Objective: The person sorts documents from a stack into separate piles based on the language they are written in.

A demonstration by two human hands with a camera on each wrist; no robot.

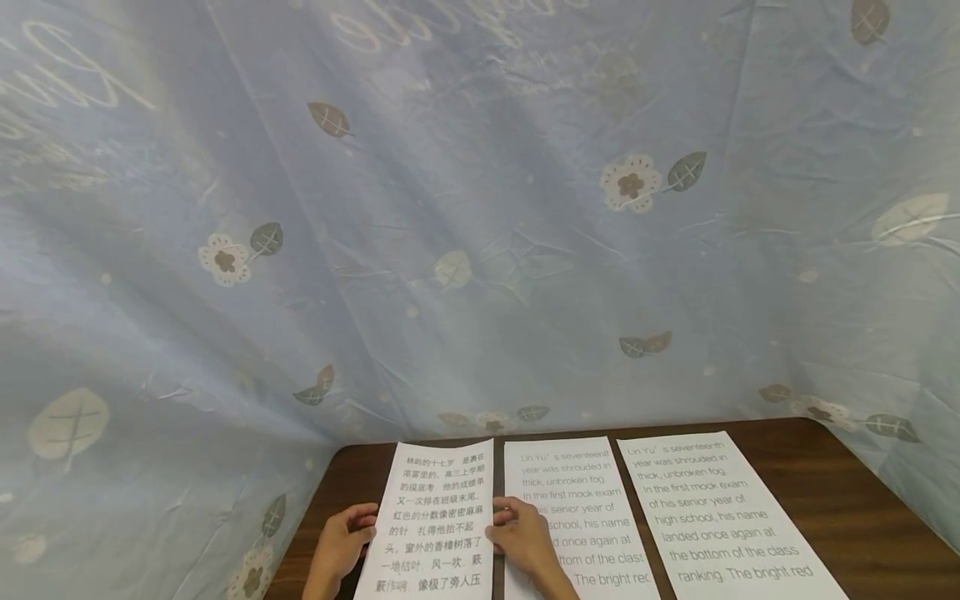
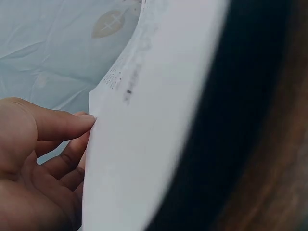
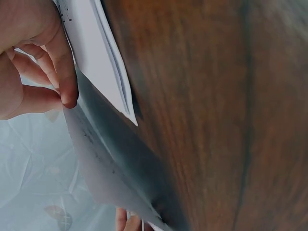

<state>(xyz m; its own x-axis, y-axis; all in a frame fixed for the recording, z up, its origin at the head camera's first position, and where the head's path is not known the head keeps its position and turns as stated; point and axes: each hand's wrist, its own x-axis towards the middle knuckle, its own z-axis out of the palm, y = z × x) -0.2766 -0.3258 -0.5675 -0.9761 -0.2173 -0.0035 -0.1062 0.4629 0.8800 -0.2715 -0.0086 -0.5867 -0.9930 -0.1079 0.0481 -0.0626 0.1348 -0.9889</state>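
A white sheet of paper (image 1: pixel 435 537) printed with Chinese characters stands at the left of the row, its face toward the head camera. My left hand (image 1: pixel 341 543) pinches its left edge between thumb and fingers. On the opposite edge, my right hand (image 1: pixel 525 537) pinches the same sheet. The left wrist view shows the thumb of the left hand (image 2: pixel 38 154) on the edge of the curved sheet (image 2: pixel 130 159). In the right wrist view, the sheet (image 3: pixel 91 159) slants up off the brown table from the right hand's fingertips, with a dark shadow underneath.
To the right lies a sheet with English text (image 1: pixel 577 492), partly covered by the right hand and forearm. Another English sheet (image 1: pixel 720 517) lies farther right. Layered white paper edges (image 3: pixel 108 62) show beside the right hand. A patterned blue cloth (image 1: pixel 517 333) hangs behind the wooden table (image 1: pixel 847 508).
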